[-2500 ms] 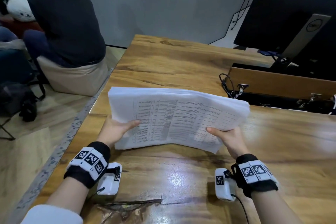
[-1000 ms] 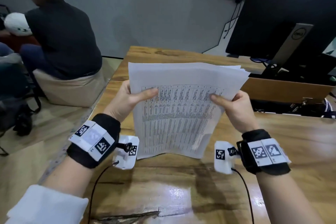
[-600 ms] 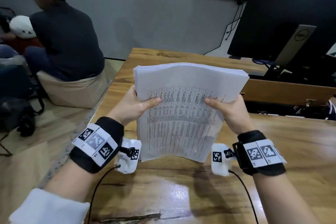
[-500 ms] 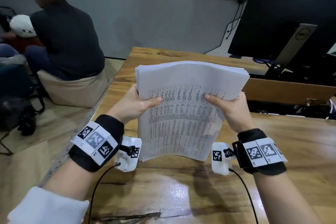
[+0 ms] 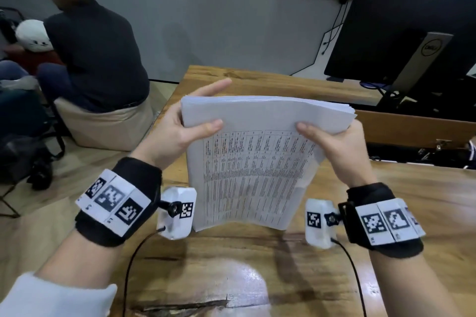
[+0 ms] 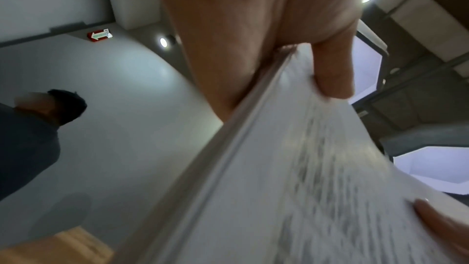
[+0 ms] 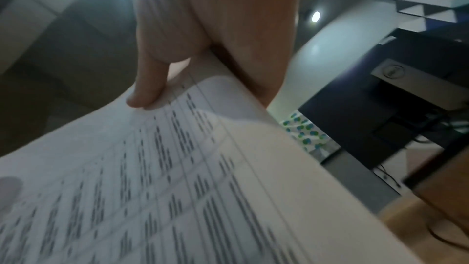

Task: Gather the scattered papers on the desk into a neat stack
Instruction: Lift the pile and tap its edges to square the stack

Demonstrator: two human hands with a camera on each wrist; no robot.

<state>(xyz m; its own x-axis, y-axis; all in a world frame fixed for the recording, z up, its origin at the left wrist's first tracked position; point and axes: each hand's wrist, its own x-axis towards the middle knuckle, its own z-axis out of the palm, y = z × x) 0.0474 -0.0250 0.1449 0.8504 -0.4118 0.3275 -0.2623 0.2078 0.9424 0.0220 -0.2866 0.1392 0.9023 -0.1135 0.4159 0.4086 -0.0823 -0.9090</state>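
Observation:
A thick stack of white printed papers (image 5: 252,167) stands upright on its short edge over the wooden desk (image 5: 231,278). Its top bows toward me, and I cannot tell whether its lower edge touches the wood. My left hand (image 5: 198,127) pinches the upper left side, thumb on the front sheet and a straight finger behind the top edge. My right hand (image 5: 324,136) pinches the upper right side the same way. In the left wrist view the stack (image 6: 291,168) shows its even side edge under my thumb (image 6: 332,67). In the right wrist view my thumb (image 7: 149,79) presses the printed sheet (image 7: 177,188).
A black monitor (image 5: 401,33) on a silver stand is at the back right, behind a low wooden cable box (image 5: 412,128) with cables. A person in a dark top (image 5: 95,54) sits on a beige seat left of the desk. The desk's left edge runs just beyond my left wrist.
The stack, held low and wide 2.5 s ago, now stands upright on its short edge. In the last half second my left finger straightened behind the top edge.

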